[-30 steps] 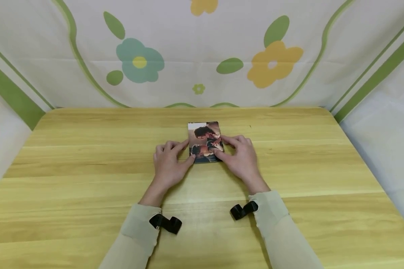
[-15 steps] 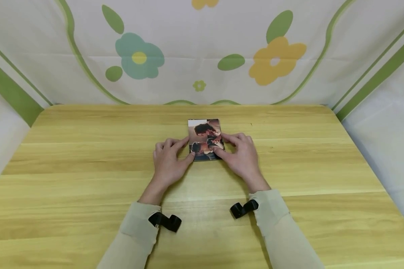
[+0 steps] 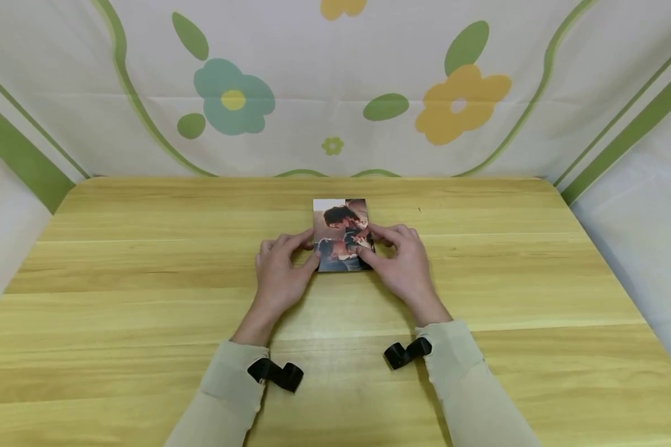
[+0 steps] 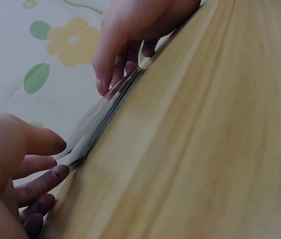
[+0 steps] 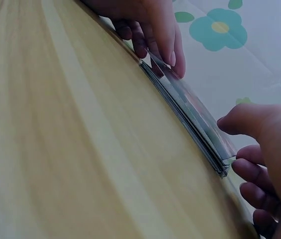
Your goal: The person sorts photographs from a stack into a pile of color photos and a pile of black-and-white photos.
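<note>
The pale wood-grain tabletop (image 3: 145, 323) is backed by a white cloth (image 3: 319, 74), on which a teal flower (image 3: 215, 87), an orange flower (image 3: 442, 118) and green leaves (image 3: 386, 107) are printed.

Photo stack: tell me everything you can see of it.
The stack is a thin pile of glossy-looking photos with dark layered edges. The top photo shows dark-haired figures in warm browns, pale at upper left, darker below; in the right wrist view it looks slightly raised off the rest. The stack lies on the wood-grain table, towards its far edge. The left hand holds its left side, the right hand its right.
</note>
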Tool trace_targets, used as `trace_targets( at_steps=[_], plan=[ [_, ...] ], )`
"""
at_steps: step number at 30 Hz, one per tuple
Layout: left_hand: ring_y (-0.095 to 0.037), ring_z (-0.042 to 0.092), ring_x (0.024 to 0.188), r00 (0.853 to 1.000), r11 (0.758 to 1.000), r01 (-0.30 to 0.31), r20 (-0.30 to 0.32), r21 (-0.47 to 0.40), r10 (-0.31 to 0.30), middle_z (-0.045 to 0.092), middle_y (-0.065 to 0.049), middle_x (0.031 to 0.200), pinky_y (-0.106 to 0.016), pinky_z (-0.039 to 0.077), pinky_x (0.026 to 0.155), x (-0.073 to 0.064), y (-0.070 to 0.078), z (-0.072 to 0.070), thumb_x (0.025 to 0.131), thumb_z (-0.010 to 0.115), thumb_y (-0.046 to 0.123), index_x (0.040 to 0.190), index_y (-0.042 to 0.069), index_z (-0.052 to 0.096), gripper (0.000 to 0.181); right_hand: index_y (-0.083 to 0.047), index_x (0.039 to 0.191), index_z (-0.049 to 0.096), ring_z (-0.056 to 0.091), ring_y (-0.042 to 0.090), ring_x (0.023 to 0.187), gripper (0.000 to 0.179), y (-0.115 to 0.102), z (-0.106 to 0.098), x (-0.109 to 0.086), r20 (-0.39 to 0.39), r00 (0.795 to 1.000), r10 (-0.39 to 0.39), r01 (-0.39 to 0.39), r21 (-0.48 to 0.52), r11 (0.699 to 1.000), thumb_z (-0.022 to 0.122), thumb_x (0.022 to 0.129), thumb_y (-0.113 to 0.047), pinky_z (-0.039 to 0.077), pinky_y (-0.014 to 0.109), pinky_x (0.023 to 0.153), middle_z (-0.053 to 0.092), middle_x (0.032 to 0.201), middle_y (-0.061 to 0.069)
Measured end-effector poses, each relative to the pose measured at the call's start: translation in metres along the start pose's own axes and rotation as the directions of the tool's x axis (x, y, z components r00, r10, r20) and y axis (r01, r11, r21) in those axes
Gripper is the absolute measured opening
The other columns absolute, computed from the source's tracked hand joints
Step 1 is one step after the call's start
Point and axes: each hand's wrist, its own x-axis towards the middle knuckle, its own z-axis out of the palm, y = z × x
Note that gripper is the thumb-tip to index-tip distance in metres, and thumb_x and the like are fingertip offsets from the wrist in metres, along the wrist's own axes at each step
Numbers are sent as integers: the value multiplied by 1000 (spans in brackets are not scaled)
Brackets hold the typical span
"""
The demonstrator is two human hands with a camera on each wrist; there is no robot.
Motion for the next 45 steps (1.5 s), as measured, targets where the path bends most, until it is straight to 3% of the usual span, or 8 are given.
trace_targets(
  at_steps=[7,18,26,30,33,40,43,45],
  plan=[
    [-32,50,118,1000,997,1,-21,-78,-3,76,-11,121,-51,24,117,1,0,3,98,76,16,144,10,69,47,-17,141,72,57,26,113,50,-1,-2,-3,-3,1000,21,-21,34,999,83,94,-31,43,38,93,70,120,6],
    [-31,49,123,1000,991,5,13,-132,-4,76,-11,122,-51,23,116,0,6,5,99,75,17,144,8,68,46,-16,141,72,58,25,114,50,2,-4,-5,-26,998,51,-48,119,992,83,94,-25,45,39,97,69,121,6],
    [-34,46,125,995,985,-62,72,-159,74,72,-14,116,-51,36,110,1,29,11,101,71,10,144,-1,66,44,-19,136,76,61,20,106,42,5,-7,-3,-164,977,136,-90,265,960,79,94,-17,48,29,88,69,118,5],
    [-34,47,128,988,990,-88,117,-109,101,71,-12,116,-51,40,113,5,45,23,100,73,10,147,0,63,49,-19,131,79,61,13,101,37,15,-18,-1,-242,956,169,-99,278,955,77,94,-14,48,22,83,70,114,4],
    [-31,49,127,985,994,-94,137,-61,102,72,-8,117,-49,44,114,8,62,40,99,74,9,150,2,60,54,-17,130,80,61,7,98,35,24,-31,2,-299,932,206,-122,275,954,76,95,-14,48,19,80,69,110,0],
    [-22,47,117,979,996,-82,187,26,76,70,-5,118,-38,46,106,11,99,85,99,74,11,151,4,60,54,-15,125,82,60,0,91,31,38,-64,6,-440,830,342,-219,306,926,77,94,-19,49,18,75,64,100,-16],
    [-22,46,116,975,992,-87,215,95,65,70,-5,122,-38,44,103,12,106,97,100,75,16,148,5,64,49,-15,125,82,60,0,90,31,42,-71,4,-452,800,393,-261,327,908,77,95,-21,49,18,76,63,97,-19],
    [-22,46,117,972,989,-90,226,119,62,70,-4,123,-37,43,104,13,108,103,101,75,18,147,6,65,49,-15,125,82,59,0,89,31,45,-73,4,-449,792,414,-283,332,900,77,95,-21,49,19,75,63,96,-20]
  ],
)
